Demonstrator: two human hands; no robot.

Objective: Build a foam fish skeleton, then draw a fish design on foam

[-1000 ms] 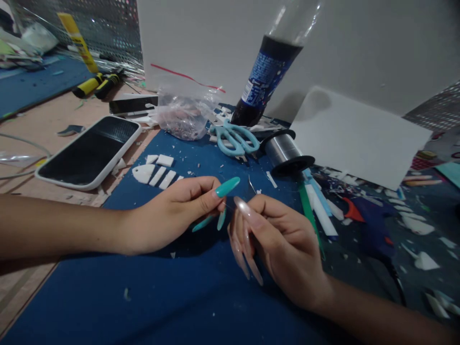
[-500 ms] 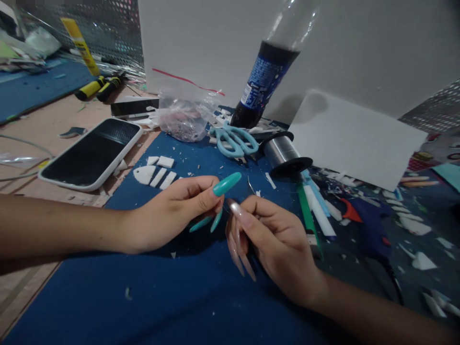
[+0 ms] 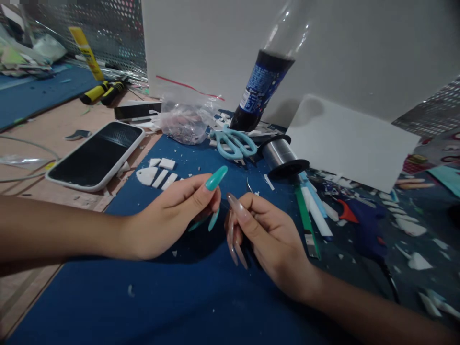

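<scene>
Over the blue mat, my left hand is closed in a pinch, thumb pressed to the fingers, with long teal nails. Close by on its right, my right hand pinches too, its long nails pale and glossy. Whatever lies between the fingertips is too fine to make out. A curved metal tip rises just behind my right hand; I cannot tell whether it is held. White flat pieces, one rounded with a small hole, lie in a row beyond my left hand. A spool of clear thread rests past my right hand.
Blue-handled scissors, a zip bag and a dark drink bottle stand behind. A phone lies left. On the right are a green cutter, a glue gun, a white sheet and scattered scraps.
My fingertips have moved slightly apart, the left thumb shifting a little left. Both hands keep their pinch. The whole view has shifted slightly.
</scene>
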